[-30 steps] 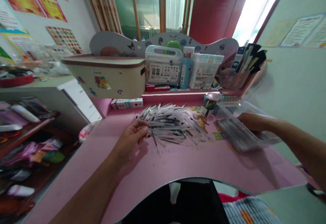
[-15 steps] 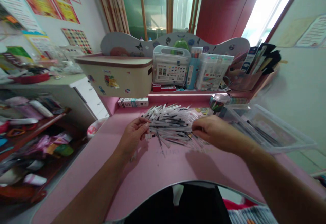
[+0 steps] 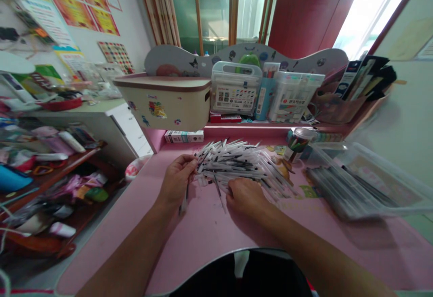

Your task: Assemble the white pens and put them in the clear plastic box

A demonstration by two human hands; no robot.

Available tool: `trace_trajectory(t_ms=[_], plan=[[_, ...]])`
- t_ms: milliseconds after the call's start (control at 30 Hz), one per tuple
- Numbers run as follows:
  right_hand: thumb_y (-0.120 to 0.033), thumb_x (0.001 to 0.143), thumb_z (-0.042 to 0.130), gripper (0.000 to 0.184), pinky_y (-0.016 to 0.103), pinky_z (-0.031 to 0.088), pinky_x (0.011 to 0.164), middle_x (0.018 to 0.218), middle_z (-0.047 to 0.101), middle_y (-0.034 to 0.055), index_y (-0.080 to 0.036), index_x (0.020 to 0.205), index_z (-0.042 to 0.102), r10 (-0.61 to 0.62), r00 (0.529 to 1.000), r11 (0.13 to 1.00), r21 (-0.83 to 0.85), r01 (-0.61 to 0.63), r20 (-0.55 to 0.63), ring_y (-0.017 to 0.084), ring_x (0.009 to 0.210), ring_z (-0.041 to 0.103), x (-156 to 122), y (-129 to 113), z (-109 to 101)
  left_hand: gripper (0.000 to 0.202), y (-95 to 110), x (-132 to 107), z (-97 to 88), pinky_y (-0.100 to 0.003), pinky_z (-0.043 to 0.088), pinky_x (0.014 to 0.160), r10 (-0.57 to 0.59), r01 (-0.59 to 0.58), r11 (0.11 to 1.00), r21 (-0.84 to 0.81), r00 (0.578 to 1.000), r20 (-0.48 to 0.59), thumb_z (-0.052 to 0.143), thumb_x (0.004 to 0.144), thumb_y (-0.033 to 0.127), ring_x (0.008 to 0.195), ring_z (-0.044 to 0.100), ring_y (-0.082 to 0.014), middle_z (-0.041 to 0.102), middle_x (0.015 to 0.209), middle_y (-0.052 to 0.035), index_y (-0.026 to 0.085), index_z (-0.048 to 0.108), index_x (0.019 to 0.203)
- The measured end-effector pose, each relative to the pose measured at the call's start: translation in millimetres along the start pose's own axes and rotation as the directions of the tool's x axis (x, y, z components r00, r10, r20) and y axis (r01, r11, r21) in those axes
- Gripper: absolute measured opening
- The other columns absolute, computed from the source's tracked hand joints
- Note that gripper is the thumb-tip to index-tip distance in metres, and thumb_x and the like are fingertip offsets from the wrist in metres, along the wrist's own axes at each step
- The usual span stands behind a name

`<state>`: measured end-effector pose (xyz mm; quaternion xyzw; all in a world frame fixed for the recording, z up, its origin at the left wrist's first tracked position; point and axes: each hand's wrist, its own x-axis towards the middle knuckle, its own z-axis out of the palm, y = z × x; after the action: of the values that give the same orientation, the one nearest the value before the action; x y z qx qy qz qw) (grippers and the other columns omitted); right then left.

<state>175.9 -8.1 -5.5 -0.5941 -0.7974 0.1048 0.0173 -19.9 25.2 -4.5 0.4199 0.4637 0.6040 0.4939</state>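
Observation:
A heap of thin white and black pens (image 3: pixel 241 164) lies in the middle of the pink desk (image 3: pixel 203 225). My left hand (image 3: pixel 176 180) rests at the heap's left end, fingers curled round a few pens that stick out below the palm. My right hand (image 3: pixel 245 196) lies knuckles-up on the near edge of the heap, its fingers bent down into the pens. What those fingers hold is hidden.
A clear plastic box (image 3: pixel 368 182) holding more pens stands at the right. A small cup of coloured pencils (image 3: pixel 296 141) stands behind the heap. A cream storage bin (image 3: pixel 165 101) and marker cases (image 3: pixel 235 89) line the back shelf. A cluttered shelf unit (image 3: pixel 50 162) stands to the left.
My right hand came from the clear box at the right across to the heap, then slid left and nearer. The left hand stayed at the heap's left end.

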Motion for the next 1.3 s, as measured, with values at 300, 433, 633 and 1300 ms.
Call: trace_trajectory(t_ms=[300,433,633,1300], plan=[[-0.023,0.073,0.052,0.010,0.028,0.029,0.059,0.073,0.065,0.0060,-0.018,0.077,0.059,-0.011,0.984,0.971,0.234,0.053,-0.178,0.017,0.065,0.053,-1.0,10.4,-0.7,0.028,-1.3,0.3,-1.0,-0.016,0.025,0.042,-0.010,0.010,1.000,0.004,1.000,0.012,0.077,0.066,0.032,0.044,0.040,-0.0049,0.055,0.055,0.0061,0.017,0.060,0.081],[-0.021,0.067,0.051,0.009,0.026,0.025,0.057,0.060,0.045,-0.0032,-0.021,0.067,0.043,0.046,0.945,0.873,0.472,0.119,-0.323,0.012,0.058,0.038,6.2,16.1,2.8,0.025,-0.5,-2.5,0.8,-0.017,0.024,0.042,-0.019,0.010,0.994,0.107,0.997,0.081,0.075,0.069,0.033,0.044,0.039,-0.0053,0.055,0.056,0.0055,0.017,0.061,0.082],[-0.020,0.065,0.046,0.006,0.026,0.027,0.055,0.057,0.036,-0.0045,-0.022,0.065,0.040,0.201,0.874,0.613,0.753,0.240,-0.443,0.013,0.057,0.036,12.4,27.4,7.8,0.018,0.1,-2.2,-0.1,-0.021,0.038,0.054,0.044,-0.092,0.930,0.356,0.989,0.141,0.071,0.070,0.033,0.054,0.051,-0.0112,0.057,0.058,0.0030,0.017,0.064,0.076],[-0.013,0.071,0.075,0.025,0.023,0.059,0.059,0.074,0.071,0.0016,-0.014,0.093,0.063,-0.025,0.999,-0.627,0.777,-0.047,0.040,0.013,0.063,0.068,19.7,38.0,2.7,0.015,-8.3,-20.4,2.1,-0.027,0.030,0.057,-0.263,-0.460,0.434,0.774,0.757,0.598,0.061,0.074,0.027,0.056,0.054,-0.0178,0.063,0.060,-0.0025,0.021,0.066,0.062]])
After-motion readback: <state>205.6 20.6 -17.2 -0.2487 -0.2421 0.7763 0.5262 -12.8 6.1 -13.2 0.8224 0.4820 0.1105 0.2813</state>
